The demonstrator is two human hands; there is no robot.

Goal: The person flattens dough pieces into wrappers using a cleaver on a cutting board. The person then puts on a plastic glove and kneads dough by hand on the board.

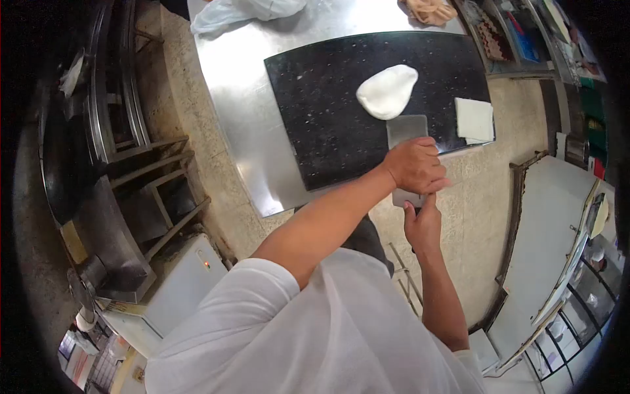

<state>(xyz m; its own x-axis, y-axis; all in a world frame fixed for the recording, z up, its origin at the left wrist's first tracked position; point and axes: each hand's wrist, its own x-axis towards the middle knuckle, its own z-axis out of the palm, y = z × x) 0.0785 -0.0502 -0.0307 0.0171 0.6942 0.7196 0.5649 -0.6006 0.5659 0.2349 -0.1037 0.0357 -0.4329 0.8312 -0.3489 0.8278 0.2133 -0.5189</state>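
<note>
My right hand [423,226] is wrapped round the dark handle of a cleaver [408,128], whose wide grey rectangular blade points away from me over the near edge of a black speckled slab [341,141]. Across the middle of the blade lies my left hand [417,164], fingers curled; a small pinkish edge shows beside them, too unclear to name. Just past the blade's far end, a smooth white lump of dough [387,92] rests on the slab. I cannot tell whether blade and dough touch. A folded white cloth [474,119] lies at the slab's right edge.
The slab sits on a shiny steel table [226,85]. Plastic bags [246,12] lie at its far left and an orange-brown bag [430,11] at the far right. Steel racks [154,184] stand left, a white chest [551,230] right, and trays [515,36] at upper right.
</note>
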